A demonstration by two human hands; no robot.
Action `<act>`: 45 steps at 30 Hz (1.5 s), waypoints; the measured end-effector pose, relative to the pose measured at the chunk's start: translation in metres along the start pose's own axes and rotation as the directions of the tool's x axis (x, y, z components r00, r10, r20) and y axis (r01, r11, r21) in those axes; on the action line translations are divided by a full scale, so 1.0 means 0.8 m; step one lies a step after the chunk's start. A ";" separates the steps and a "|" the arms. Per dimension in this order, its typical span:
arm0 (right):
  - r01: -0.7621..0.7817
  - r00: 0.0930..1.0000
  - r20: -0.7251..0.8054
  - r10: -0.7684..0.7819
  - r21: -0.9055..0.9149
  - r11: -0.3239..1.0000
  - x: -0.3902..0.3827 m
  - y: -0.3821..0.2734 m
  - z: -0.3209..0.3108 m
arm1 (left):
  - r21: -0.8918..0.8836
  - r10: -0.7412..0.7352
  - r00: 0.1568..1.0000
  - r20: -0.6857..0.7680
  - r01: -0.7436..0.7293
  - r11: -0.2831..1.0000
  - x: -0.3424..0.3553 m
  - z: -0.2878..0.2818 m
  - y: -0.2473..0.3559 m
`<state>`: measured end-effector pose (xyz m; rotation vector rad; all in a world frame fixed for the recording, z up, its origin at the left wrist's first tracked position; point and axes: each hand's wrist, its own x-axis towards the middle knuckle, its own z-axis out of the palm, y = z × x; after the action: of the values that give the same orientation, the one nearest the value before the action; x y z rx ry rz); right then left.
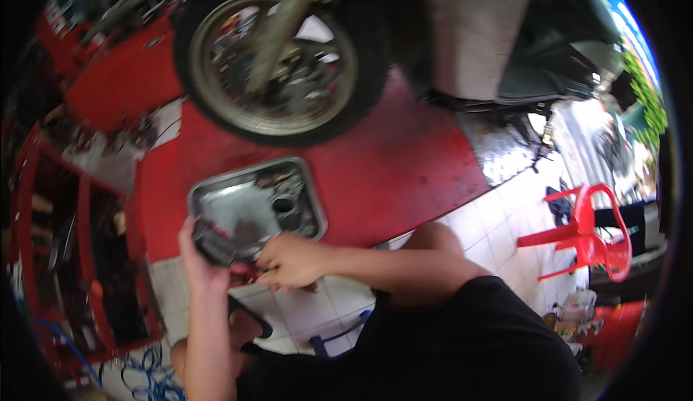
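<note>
Left hand (200, 265) is grasping dark grey, blocky part (214, 243) over near edge of silver, rectangular metal tray (229, 205). Right hand (294, 259) is curling beside it, apparently working it; grip blurred, cannot tell. Next: likely steadying part.

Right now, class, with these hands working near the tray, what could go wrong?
The dark part in the left hand could slip and drop. The right hand is close to that part, so a slip might scrape its bare fingers. Pieces in the metal tray could spill if it is bumped.
</note>
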<state>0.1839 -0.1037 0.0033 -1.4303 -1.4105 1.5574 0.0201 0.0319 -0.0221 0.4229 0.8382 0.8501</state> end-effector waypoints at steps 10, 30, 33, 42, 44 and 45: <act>-0.207 0.942 0.299 0.152 0.163 0.965 -0.010 -0.014 -0.019 | 0.052 -0.145 0.987 -0.075 0.150 0.987 -0.016 0.025 -0.011; -0.230 0.919 0.393 0.018 0.501 0.834 -0.011 -0.012 -0.012 | 0.096 -0.272 0.961 -0.058 0.276 0.956 -0.016 0.016 -0.005; -0.234 0.908 0.419 0.023 0.461 0.856 -0.010 -0.013 -0.016 | 0.063 -0.287 0.955 -0.068 0.291 0.954 -0.022 0.025 -0.003; -0.164 0.932 0.363 0.006 0.407 0.899 -0.003 -0.004 -0.005 | 0.062 -0.280 0.958 -0.057 0.283 0.957 -0.020 0.024 -0.001; -0.151 0.931 0.361 -0.056 0.520 0.840 -0.007 -0.008 -0.004 | 0.057 -0.292 0.955 -0.055 0.295 0.954 -0.021 0.025 0.000; -0.175 0.926 0.375 -0.051 0.544 0.821 -0.011 -0.014 -0.005 | 0.053 -0.298 0.953 -0.054 0.301 0.952 -0.021 0.025 0.000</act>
<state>0.1871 -0.1072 0.0172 -0.8456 -0.9483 2.1513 0.0293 0.0184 -0.0016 0.3201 0.9449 0.5553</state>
